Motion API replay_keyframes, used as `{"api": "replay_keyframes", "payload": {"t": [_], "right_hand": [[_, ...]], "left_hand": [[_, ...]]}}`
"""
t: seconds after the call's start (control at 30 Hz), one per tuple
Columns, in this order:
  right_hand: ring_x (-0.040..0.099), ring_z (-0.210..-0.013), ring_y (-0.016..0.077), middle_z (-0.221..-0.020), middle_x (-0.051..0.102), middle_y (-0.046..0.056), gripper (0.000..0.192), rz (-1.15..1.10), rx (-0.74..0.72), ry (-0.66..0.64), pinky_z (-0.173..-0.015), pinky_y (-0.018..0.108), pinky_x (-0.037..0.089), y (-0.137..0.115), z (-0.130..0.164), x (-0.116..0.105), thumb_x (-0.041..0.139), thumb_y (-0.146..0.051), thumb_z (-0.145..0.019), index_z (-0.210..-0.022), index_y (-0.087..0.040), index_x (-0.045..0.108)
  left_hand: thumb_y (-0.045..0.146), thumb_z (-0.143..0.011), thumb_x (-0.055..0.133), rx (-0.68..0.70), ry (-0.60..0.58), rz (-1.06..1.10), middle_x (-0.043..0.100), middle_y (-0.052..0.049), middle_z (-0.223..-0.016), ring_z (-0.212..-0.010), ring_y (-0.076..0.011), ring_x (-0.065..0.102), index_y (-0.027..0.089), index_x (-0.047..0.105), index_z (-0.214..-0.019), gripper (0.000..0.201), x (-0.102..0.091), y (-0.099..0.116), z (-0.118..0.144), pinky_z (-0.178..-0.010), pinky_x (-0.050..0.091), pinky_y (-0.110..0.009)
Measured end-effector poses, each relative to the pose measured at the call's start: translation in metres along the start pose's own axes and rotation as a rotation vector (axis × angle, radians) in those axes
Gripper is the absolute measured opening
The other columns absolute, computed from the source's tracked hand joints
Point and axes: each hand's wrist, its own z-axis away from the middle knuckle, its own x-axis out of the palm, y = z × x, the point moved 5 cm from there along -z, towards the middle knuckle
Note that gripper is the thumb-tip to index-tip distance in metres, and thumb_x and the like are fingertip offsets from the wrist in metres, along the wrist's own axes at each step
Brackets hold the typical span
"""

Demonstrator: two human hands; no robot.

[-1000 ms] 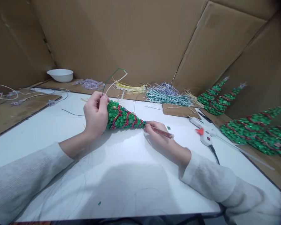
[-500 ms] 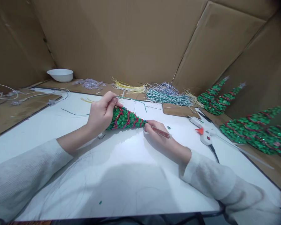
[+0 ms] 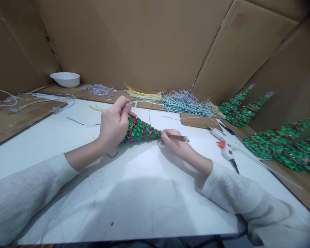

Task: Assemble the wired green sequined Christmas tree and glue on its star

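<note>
A small green sequinned Christmas tree [image 3: 141, 132] with red and purple trim lies on its side on the white tabletop, its tip pointing right. My left hand [image 3: 114, 124] is closed at the tree's wide end. Its thumb and forefinger pinch a thin green wire [image 3: 142, 100] that runs off to the right, and another finger rests against the tree. My right hand [image 3: 176, 143] grips the tip with thumb and fingers. A reddish-brown stick-like handle [image 3: 178, 137] also lies in that hand; its working end is hidden.
Bundles of green-white wires [image 3: 188, 106] and yellow wires [image 3: 143, 93] lie at the back, near clear plastic pieces [image 3: 99, 90] and a white bowl [image 3: 66, 80]. At right are a glue gun [image 3: 227, 151] and several finished trees [image 3: 281, 137]. Cardboard walls [image 3: 134, 44] enclose the table.
My left hand has risen slightly, drawing the green wire up. The right hand stays at the tip, its handle turned nearer to level. The camera view has shifted a little.
</note>
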Motion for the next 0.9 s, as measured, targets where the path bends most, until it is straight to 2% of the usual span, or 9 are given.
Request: {"api": "replay_keyframes", "payload": {"t": [0.33,0.6,0.73,0.9], "right_hand": [[0.034,-0.052,0.0113,-0.054,0.040,-0.002,0.027,0.163,0.001,-0.072,-0.054,0.025,0.024,-0.015,-0.012,-0.002,0.039,-0.024,-0.083,-0.056,-0.021,0.036],[0.034,-0.053,0.0127,-0.057,0.046,0.001,0.023,0.252,0.028,-0.041,-0.055,0.027,0.021,-0.020,-0.013,0.003,0.042,-0.019,-0.082,-0.059,-0.021,0.038],[0.037,-0.055,0.0123,-0.058,0.045,0.000,0.023,0.211,0.010,-0.028,-0.056,0.026,0.023,-0.019,-0.013,0.001,0.043,-0.018,-0.082,-0.060,-0.020,0.037],[0.046,-0.055,0.0112,-0.056,0.047,-0.002,0.031,0.028,0.036,-0.063,-0.054,0.022,0.033,-0.003,-0.017,-0.007,0.032,-0.025,-0.086,-0.058,-0.019,0.043]], "left_hand": [[0.026,-0.089,0.042,-0.020,0.004,0.032,0.067,0.004,-0.060,-0.063,-0.0166,0.062,0.026,0.055,-0.079,0.016,0.002,-0.002,-0.005,-0.064,0.039,-0.029],[0.026,-0.088,0.042,-0.050,-0.004,-0.015,0.067,0.004,-0.059,-0.062,-0.0177,0.060,0.026,0.050,-0.073,0.017,0.003,-0.007,-0.011,-0.061,0.037,-0.031],[0.026,-0.087,0.043,-0.057,-0.026,-0.042,0.068,0.003,-0.060,-0.064,-0.0191,0.060,0.025,0.049,-0.071,0.017,0.004,-0.011,-0.016,-0.060,0.035,-0.031],[0.026,-0.087,0.044,-0.052,-0.047,-0.020,0.067,0.003,-0.059,-0.067,-0.0196,0.062,0.024,0.049,-0.071,0.017,0.005,-0.014,-0.020,-0.062,0.037,-0.032]]}}
